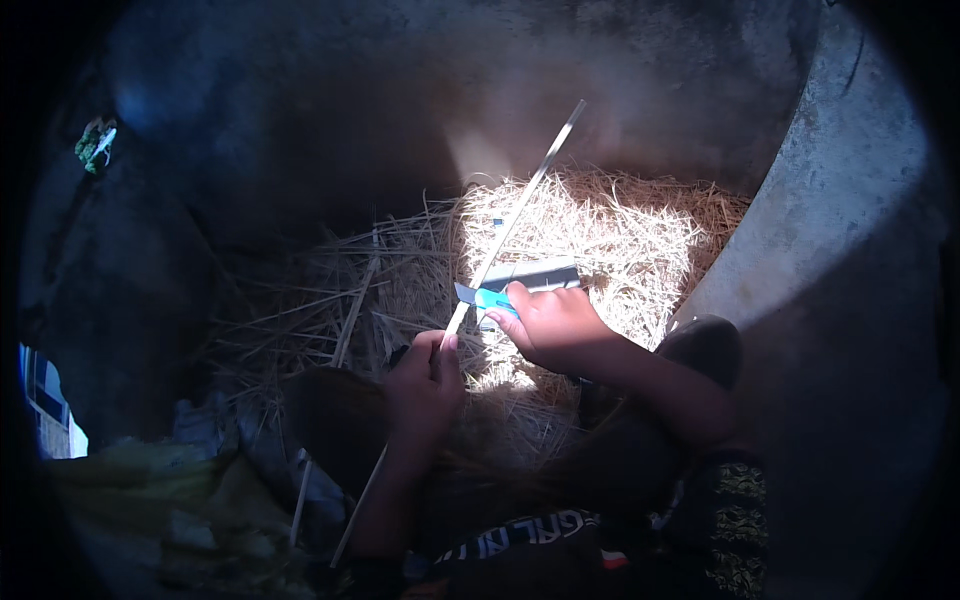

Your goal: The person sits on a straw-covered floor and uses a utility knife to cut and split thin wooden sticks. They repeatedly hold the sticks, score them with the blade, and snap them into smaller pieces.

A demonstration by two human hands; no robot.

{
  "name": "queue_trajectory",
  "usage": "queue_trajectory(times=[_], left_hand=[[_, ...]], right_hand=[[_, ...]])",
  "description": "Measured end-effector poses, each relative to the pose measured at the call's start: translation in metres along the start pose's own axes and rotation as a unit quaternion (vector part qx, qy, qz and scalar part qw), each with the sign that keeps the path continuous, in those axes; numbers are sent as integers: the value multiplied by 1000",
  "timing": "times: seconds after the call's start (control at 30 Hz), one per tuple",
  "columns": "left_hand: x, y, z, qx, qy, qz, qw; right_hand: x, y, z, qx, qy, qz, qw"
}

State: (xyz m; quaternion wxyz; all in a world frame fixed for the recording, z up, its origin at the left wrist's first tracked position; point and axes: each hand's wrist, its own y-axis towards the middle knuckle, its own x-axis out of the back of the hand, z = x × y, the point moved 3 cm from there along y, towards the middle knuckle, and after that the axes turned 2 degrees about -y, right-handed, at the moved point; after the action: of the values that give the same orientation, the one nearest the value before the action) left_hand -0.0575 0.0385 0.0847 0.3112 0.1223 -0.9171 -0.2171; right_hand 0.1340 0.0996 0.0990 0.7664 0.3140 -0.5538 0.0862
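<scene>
A long, pale, thin strip [527, 193], like split bamboo or cane, slants from lower left up to the right across the middle. My left hand [427, 378] is closed round its lower part, and a thin length continues below the wrist. In my right hand [555, 322] is a utility knife [490, 299] with a light-blue handle. Its dark blade lies against the strip just above my left fingers. Beneath the strip and close to the right hand rests a flat grey bar or block [533, 272], partly hidden.
A heap of pale shavings [610, 225] covers the ground ahead, brightly sunlit on the right. Longer loose strips [357, 310] lie at left. A dark wall [350, 100] stands behind, with a grey slanted surface [800, 190] at right. Yellowish cloth [190, 510] lies lower left.
</scene>
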Motion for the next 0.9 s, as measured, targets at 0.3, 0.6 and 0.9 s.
queue_trajectory(times=[0.3, 0.6, 0.9], left_hand=[[5, -14, -23, -25, 67, 10, 997], [-7, -6, 16, 70, -78, 28, 994], [-1, -9, -11, -27, 88, -33, 995]], right_hand=[[43, 49, -108, -266, -29, -156, 951], [78, 18, -127, -258, 118, -257, 924], [20, 22, -31, -119, 44, -51, 991]])
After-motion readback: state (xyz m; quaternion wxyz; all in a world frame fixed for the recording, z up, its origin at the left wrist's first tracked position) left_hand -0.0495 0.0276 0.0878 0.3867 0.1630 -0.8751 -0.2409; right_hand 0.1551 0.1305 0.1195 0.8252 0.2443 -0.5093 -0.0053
